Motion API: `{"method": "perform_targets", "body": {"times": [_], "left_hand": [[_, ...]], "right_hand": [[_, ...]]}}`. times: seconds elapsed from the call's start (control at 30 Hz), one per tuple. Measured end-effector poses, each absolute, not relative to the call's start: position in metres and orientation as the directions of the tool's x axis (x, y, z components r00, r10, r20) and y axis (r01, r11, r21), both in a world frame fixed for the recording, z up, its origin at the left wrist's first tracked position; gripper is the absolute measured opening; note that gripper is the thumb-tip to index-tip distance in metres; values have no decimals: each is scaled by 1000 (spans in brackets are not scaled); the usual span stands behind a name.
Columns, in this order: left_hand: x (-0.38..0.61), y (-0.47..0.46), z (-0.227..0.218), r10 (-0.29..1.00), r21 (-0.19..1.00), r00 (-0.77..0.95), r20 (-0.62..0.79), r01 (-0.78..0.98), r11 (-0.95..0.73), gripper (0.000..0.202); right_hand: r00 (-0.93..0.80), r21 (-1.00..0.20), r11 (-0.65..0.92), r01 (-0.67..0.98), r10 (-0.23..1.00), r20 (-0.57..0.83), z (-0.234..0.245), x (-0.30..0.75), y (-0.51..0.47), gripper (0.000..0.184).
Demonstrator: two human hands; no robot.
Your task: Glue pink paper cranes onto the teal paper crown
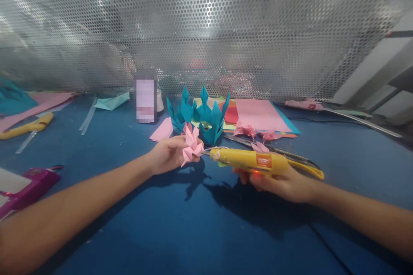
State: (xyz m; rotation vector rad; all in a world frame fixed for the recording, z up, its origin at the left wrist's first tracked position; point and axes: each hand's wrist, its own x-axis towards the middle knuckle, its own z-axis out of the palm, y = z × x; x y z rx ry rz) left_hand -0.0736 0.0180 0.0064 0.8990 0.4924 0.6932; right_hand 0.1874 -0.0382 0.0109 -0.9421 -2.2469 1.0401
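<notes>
My left hand (167,153) is closed on a small pink folded paper flower (192,148), held just above the blue table. My right hand (284,182) grips a yellow hot glue gun (254,161) from below, its nozzle pointing left and touching the flower. Right behind the flower stands a teal folded paper crown shape (201,115) with spiky points. Two more pink paper flowers (247,130) lie beside it on the right.
Sheets of coloured paper (261,115) lie behind the glue gun. A second yellow glue gun (29,127) and glue sticks (87,120) lie far left, a purple tool (29,184) near left. A perforated metal screen (206,25) walls off the back. A blurred upright container (145,99) stands centre.
</notes>
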Motion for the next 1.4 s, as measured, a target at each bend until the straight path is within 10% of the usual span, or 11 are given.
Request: {"method": "perform_targets", "body": {"times": [1.4], "left_hand": [[-75,21,-1,667,838,743,-55,-329,436,13]], "right_hand": [[-647,-830,415,374,758,88,0,193,-38,52]]}}
